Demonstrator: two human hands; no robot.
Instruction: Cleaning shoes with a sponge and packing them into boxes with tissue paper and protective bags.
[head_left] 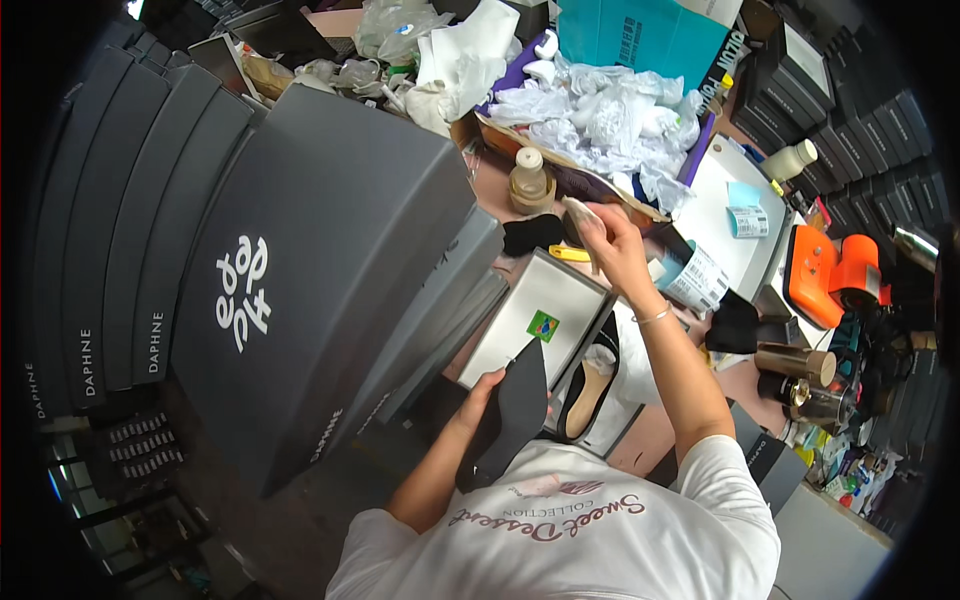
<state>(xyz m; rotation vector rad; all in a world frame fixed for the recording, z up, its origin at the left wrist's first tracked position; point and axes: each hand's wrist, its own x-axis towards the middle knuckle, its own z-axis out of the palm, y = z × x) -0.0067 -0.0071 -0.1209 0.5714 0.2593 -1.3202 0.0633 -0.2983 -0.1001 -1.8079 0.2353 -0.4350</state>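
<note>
Clamping shoe (512,410) in left hand (480,397) by tray's (550,285) near edge
Pinching pale wad (578,215) in right hand (615,245), little room before far carton (600,188)

The middle of the frame is lit brightly, the white shirt (640,545) being rendered palest, while the floor (295,535) at lower left is sunk in shadow. Grey boxes (120,220) at the left are bowed by fisheye distortion, and the corners are blacked out.
</note>
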